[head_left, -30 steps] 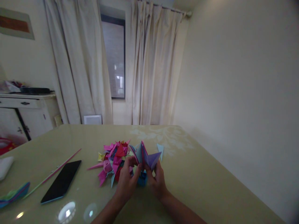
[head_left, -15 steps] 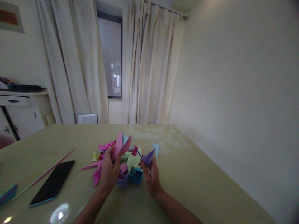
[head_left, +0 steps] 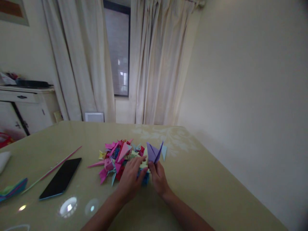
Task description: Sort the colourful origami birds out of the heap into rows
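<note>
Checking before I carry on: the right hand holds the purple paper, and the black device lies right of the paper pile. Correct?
Not quite: the black device lies left of the paper pile, as the head view shows.

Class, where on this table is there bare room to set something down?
Bare tabletop lies between the right hand and the right-hand wall, and between the black device and the left forearm. The colourful paper pile, by the left hand, is crowded.
</note>
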Available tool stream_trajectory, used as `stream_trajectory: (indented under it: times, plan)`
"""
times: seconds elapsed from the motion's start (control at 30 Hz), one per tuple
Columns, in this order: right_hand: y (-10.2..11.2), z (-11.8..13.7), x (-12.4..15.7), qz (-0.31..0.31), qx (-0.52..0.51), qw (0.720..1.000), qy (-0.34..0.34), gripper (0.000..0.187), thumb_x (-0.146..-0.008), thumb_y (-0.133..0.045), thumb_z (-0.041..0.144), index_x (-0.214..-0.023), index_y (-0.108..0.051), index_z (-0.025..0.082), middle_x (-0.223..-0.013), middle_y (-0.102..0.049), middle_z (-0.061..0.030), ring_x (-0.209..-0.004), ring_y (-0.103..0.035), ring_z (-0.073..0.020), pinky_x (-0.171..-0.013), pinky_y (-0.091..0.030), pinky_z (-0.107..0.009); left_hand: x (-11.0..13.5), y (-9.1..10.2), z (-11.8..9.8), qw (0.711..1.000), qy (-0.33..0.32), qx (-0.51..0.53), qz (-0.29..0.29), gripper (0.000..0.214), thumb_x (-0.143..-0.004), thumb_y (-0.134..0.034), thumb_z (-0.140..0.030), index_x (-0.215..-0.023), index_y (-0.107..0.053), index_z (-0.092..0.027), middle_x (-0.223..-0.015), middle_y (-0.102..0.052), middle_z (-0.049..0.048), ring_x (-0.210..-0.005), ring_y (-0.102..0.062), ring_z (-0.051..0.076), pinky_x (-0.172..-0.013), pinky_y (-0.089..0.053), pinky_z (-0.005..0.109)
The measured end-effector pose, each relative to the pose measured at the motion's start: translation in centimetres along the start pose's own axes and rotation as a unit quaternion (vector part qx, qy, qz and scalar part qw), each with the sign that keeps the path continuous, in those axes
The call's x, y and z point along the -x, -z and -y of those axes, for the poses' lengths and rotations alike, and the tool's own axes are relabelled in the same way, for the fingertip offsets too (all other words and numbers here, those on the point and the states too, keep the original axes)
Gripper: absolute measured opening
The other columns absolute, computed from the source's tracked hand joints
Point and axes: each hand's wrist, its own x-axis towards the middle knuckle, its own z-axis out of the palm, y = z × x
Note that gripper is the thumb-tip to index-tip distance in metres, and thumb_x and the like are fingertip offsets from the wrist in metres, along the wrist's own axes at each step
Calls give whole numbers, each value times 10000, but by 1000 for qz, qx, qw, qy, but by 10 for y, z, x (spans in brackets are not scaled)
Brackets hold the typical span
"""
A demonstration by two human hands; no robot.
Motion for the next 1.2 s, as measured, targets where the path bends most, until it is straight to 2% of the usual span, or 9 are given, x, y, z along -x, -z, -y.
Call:
stream_trajectory:
  times: [0.13,0.4,0.5,0.63,0.73,0.8,0.9,1.03,1.2]
  plan:
    - [3,4,-4,46,39,998,-16,468,-965,-635,595,-964,-794,155,-814,-735,-45,-788,-679,-236,-740,-547,-315,6,-13,-19,990,58,130,12,322,-1026,-563,-402,-1281,-649,-224,-1234,-699,117,-1142,-674,262,-987,-559,386]
    - [0,11,0,173,95,980,40,196,-938,-626,302,-904,-799,216,-826,-748,-26,-771,-658,-204,-782,-549,-301,0,0,-18,988,51,147,2,134,-955,-674,-337,-1037,-721,-243,-1170,-708,97,-1114,-650,273,-975,-529,388]
    - [3,6,0,153,124,979,44,204,-927,-661,327,-815,-764,191,-725,-682,-15,-676,-590,-175,-642,-493,-263,0,-1,-16,984,56,169,-24,139,-988,-617,-341,-972,-702,-233,-1070,-719,80,-1047,-659,254,-929,-528,367]
    - [17,4,-10,132,124,982,53,239,-963,-685,420,-892,-750,201,-810,-701,-19,-724,-618,-161,-675,-494,-253,1,-4,-9,975,120,182,-30,239,-1041,-516,-399,-967,-655,-220,-835,-699,23,-779,-662,201,-720,-518,298]
    - [38,-3,-29,36,186,981,51,280,-1021,-588,433,-982,-742,202,-907,-735,-52,-815,-670,-186,-746,-532,-281,3,-9,-6,980,129,147,-36,288,-1071,-436,-397,-993,-647,-217,-788,-691,13,-714,-652,190,-667,-504,283]
    - [55,-14,-43,-24,302,952,35,307,-1030,-535,373,-1175,-726,182,-1132,-743,-118,-1023,-688,-234,-887,-547,-334,6,-11,-9,989,98,111,-28,270,-1079,-435,-367,-1010,-652,-224,-836,-719,21,-749,-677,189,-681,-508,275]
    - [76,-32,-55,-13,503,864,-28,450,-979,-590,311,-1399,-643,158,-1426,-635,-184,-1301,-595,-300,-1090,-468,-400,13,-11,-22,998,-40,51,-13,231,-1091,-427,-301,-1055,-648,-245,-859,-732,20,-732,-679,179,-666,-487,267]
    - [86,-43,-57,39,572,816,-72,288,-954,-642,272,-1203,-753,180,-1229,-725,-159,-1163,-667,-294,-1022,-487,-349,22,-10,-49,965,-257,-28,33,228,-1080,-405,-239,-1072,-632,-255,-790,-685,27,-683,-615,193,-680,-461,311]
    - [85,-38,-65,49,601,791,-106,236,-994,-534,147,-1106,-741,162,-1141,-732,-168,-1091,-696,-269,-907,-491,-306,30,-21,-63,965,-211,-19,155,141,-1039,-504,-251,-979,-630,-269,-845,-697,48,-720,-625,204,-637,-444,303]
